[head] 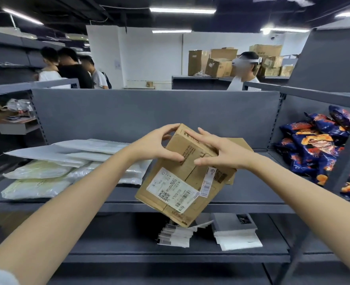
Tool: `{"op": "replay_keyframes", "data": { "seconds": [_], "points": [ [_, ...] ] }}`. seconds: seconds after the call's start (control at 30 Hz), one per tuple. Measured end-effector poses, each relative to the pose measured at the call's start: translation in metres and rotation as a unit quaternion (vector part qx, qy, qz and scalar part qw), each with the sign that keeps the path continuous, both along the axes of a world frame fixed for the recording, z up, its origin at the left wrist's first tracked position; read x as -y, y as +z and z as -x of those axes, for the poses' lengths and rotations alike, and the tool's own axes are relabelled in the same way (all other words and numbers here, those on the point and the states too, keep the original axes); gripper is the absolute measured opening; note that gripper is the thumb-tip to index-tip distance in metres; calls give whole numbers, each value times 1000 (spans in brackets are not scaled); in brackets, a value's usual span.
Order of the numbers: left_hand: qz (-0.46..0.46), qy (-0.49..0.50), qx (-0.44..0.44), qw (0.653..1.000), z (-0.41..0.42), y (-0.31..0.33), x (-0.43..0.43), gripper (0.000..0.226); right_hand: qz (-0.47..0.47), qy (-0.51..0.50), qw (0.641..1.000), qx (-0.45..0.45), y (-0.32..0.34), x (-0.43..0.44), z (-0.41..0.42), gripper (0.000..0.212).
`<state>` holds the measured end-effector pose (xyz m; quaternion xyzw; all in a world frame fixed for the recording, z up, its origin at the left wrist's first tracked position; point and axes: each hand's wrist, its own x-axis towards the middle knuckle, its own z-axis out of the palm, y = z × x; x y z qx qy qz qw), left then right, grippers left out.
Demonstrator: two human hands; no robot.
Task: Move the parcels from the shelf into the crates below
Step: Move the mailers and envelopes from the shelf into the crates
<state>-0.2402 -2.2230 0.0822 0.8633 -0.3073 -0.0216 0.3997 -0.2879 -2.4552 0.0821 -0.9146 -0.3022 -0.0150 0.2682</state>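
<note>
**Shelf** (252,194): grey steel, upper tier. Carries the parcels. Its front edge runs across mid-view.

**Lower shelf** (128,243): same steel, directly beneath. Holds paper goods only. Crates are not in view and are judged to sit lower still.

**Mailers** (46,177): white and pale plastic, stacked flat at the shelf's left end and reaching its front edge. Untouched, judged to be waiting their turn.

**Snack bags** (318,153): blue and orange, heaped in the next bay past the shelf's right upright. Apparently stock, not parcels.

**Box** (182,182): brown cardboard, the parcel in hand. It is tilted, far end up, with its near corner hanging past the shelf's front edge over the lower shelf. The tilt is judged to suit drawing it out and down.

**Left hand** (155,145), **right hand** (221,153): both grasp the box's upper end. The fingers (192,135) wrap its top corner and edges, and the thumbs press on the labelled face. Two hands are judged to keep it from swinging.

**Booklets** (233,229), **leaflets** (176,233): middle of the lower shelf, below the box.

**Label** (174,190): white, barcoded, on the box's near face, turned upward.
</note>
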Motion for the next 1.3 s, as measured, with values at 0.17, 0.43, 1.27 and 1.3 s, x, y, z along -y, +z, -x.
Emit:
{"op": "replay_keyframes", "data": {
  "seconds": [0.17, 0.43, 1.27, 1.3],
  "points": [
    [46, 21, -16, 999, 8, -1, 4, 93, -81, -48, 996, 10, -6, -2, 0, 69],
    [3, 29, 14, 999, 18, -4, 5, 94, -135, -16, 990, -45, -5, -3, 8, 56],
    [-58, 46, -32, 997, 26, -17, -19, 73, 30, -51, 994, 91, -3, -22, 8, 50],
    [-18, 68, -27, 997, 26, -20, -22, 71, 19, -80, 987, 138, -4, -20, 7, 52]
  ]
}}
